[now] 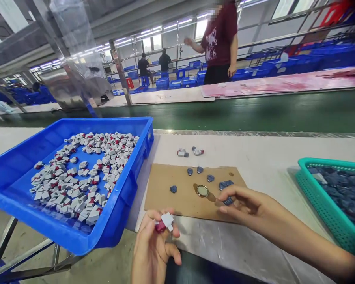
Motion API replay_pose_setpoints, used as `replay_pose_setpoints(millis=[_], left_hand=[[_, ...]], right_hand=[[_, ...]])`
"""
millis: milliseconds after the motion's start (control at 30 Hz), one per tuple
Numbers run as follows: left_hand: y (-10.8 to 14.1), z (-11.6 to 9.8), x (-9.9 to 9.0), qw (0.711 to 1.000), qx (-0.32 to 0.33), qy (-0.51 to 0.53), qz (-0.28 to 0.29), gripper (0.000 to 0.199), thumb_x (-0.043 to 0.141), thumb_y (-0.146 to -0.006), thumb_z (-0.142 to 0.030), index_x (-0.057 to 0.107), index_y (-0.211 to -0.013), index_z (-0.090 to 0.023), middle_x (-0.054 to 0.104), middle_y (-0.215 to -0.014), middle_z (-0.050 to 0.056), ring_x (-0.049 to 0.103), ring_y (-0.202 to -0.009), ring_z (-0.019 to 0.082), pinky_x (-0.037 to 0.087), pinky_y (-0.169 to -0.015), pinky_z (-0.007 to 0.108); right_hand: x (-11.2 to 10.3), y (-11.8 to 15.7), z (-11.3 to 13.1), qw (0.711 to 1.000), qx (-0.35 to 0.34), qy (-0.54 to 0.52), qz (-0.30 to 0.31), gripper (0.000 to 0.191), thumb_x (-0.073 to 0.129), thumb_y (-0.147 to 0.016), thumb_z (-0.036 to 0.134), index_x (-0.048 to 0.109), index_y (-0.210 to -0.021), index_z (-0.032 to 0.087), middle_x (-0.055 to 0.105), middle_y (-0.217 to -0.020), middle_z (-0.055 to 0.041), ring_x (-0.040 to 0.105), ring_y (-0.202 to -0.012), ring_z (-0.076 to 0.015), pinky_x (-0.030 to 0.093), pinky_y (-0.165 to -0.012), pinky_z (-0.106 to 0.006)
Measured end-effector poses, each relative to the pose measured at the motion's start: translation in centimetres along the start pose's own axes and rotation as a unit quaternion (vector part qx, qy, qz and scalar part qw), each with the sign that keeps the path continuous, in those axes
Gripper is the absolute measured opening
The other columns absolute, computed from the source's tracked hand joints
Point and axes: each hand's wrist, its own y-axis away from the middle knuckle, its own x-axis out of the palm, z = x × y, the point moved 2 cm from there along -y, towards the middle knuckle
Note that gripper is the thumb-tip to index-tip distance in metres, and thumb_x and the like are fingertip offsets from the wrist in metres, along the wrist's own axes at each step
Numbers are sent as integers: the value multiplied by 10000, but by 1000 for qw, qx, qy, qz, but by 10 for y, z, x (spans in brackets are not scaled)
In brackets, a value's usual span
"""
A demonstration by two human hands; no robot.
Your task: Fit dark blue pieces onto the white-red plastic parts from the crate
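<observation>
Over the cardboard [192,189], hands pinch white-and-red piece [164,222] and blue piece [228,200].

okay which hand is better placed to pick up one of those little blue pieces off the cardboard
Right, probably. The right hand is already over the cardboard sheet, fingertips at a small blue piece. The left hand is busy gripping a white-and-red part off the sheet's near edge.

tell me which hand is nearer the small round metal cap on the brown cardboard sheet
Right. The right hand reaches over the brown cardboard sheet, fingertips just right of the small round metal cap. The left hand is below the sheet's near edge, holding a white and red plastic piece.
</observation>
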Motion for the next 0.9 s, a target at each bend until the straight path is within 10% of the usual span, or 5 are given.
replay_pose_setpoints(millis=[167, 367, 633, 900], left_hand=[[-11, 6, -2, 991, 78, -80, -76, 515, 648, -701, -171, 438, -1159, -280, 534, -1206, 74, 591, -952, 195, 541, -551, 201], [-13, 9, 1, 997, -25, 20, -69, 325, 637, -687, -63, 589, -987, -177, 609, -1115, 88, 542, -1057, 183, 485, -803, 172], [-9, 22, -1, 996, -67, 32, -39, 371, 660, -670, -116, 595, -1018, -227, 649, -801, 38, 514, -487, 52, 436, -359, 105], [-14, 24, -1, 988, -130, 78, -19, 237, 487, -828, -178, 613, -1023, -226, 654, -925, 101, 575, -602, 77, 455, -399, 125]], right_hand=[[4, 1, -7, 999, -7, -17, 37, 307, 490, -768, 510, 549, -844, 219, 465, -589, 6, 416, -518, -110, 317, -451, -198], [10, 9, 0, 998, -25, -24, 61, 329, 459, -792, 519, 563, -938, 244, 576, -824, -28, 536, -740, -173, 427, -554, -236], [12, 8, 0, 993, -45, -50, 96, 329, 471, -804, 497, 625, -830, 208, 596, -812, -50, 537, -770, -201, 424, -641, -291], [7, 7, -7, 973, 88, -202, 66, 370, 456, -806, 528, 521, -752, 168, 379, -564, 22, 369, -501, -70, 308, -448, -178]])
